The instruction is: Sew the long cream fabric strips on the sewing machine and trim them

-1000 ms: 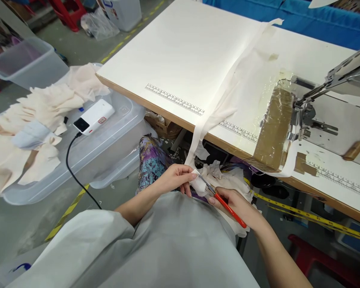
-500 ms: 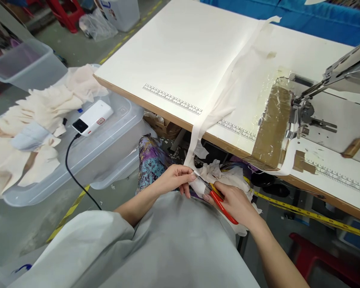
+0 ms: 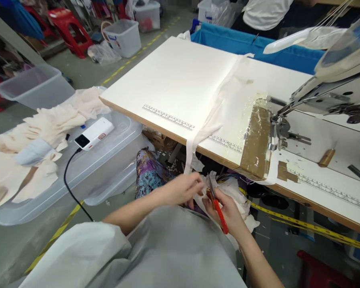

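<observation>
My right hand (image 3: 229,210) is closed round a pair of scissors (image 3: 219,218) with red handles. Their blades point up and away from me. Just left of the blades, my left hand (image 3: 180,189) has its fingers curled in. Motion blurs it, and whatever it may pinch is hidden. A long pale fabric strip (image 3: 205,132) lies across the white table, drops over its front edge and passes behind my left hand. Below, bunched pale fabric (image 3: 232,192) lies over my lap, partly covered by my hands.
A sewing machine (image 3: 283,130) stands on the right of the white table (image 3: 162,76). Left, a lidded plastic bin (image 3: 117,140) bears ruffled fabric (image 3: 45,124) and a white cabled device (image 3: 94,134). A yellow tape measure (image 3: 303,225) hangs under the table edge.
My left hand has come off the scissors' tips and turned, with its fingers curling. The scissors have swung more upright in my right hand. The view has tilted up and turned right.
</observation>
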`<state>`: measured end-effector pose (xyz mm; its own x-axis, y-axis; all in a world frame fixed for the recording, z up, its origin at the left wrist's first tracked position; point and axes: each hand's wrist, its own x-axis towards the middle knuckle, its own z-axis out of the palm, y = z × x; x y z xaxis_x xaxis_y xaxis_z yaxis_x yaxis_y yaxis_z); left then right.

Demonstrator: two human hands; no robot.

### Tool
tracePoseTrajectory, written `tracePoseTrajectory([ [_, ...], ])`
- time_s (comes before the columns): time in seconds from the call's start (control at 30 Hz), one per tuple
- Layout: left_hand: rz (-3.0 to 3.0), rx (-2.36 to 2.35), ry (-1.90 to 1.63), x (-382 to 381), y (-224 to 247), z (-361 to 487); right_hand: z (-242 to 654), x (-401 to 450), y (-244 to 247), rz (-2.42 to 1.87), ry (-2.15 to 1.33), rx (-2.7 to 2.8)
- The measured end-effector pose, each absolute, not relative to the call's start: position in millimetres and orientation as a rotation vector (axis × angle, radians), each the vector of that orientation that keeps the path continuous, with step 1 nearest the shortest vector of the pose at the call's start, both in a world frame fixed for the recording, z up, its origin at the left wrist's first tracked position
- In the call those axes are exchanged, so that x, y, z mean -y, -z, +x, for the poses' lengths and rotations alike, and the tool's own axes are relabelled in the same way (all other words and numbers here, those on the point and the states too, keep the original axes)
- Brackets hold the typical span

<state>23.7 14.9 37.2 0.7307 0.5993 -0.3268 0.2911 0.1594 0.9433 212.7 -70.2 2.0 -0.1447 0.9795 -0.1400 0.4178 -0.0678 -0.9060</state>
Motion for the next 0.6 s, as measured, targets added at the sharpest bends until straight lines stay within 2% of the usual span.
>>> tracePoseTrajectory([
  [0.17, 2.167, -1.251, -0.873, -127.7, -78.5, 47.5, 220.2, 85.1, -4.4, -1.552, -0.995, 1.598],
  [0.33, 2.299, -1.561, -0.703, -223.5, -75.5, 106.4, 228.0, 96.8, -18.6, -1.621, -0.817, 1.58],
  [0.47, 2.17, -1.595, -0.712, -238.8, -72.2, 123.8, 245.9, 108.8, -29.2, -1.693, -0.706, 1.419],
  [0.6, 1.798, -1.236, -0.946, -220.1, -81.7, 105.7, 291.6, 135.9, -21.1, -1.727, -0.729, 1.124],
])
